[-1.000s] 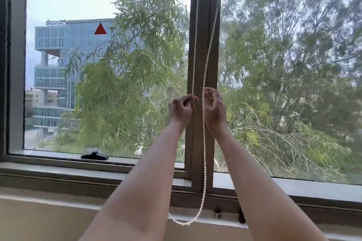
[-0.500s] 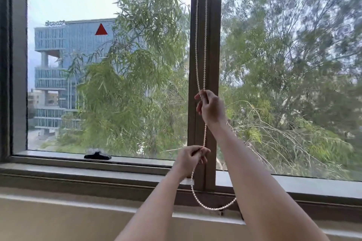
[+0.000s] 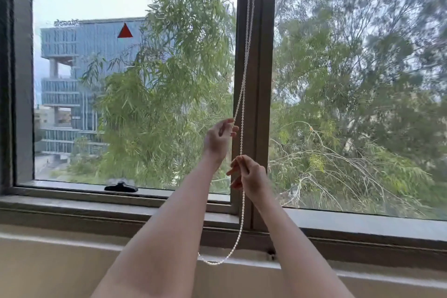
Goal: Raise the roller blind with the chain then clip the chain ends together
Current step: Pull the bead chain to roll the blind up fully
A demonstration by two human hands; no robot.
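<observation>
Since half a second ago the two hands have traded heights: the left hand (image 3: 219, 136) has climbed from sill level to the upper grip, and the right hand (image 3: 250, 176) has dropped from the upper grip to just below it. Both are on the white bead chain (image 3: 244, 75), which hangs in front of the dark central mullion (image 3: 262, 80) of the window.

Fingers of the left hand are curled with thumb and fingertips pinching one strand where it bends leftward off the vertical. Those of the right hand are also drawn together, pinching the other strand — this one runs straight down past the knuckles. Below the right hand the chain falls in front of the window frame and swings into a loose loop whose bottom hangs before the beige wall (image 3: 60, 268) under the sill (image 3: 96, 203), partly hidden behind the left forearm.

No blind fabric shows anywhere over the glass — only trees and a blue-grey building (image 3: 79, 75) outside. A black latch handle (image 3: 121, 187) lies on the lower frame of the left pane, well apart from the hands.
</observation>
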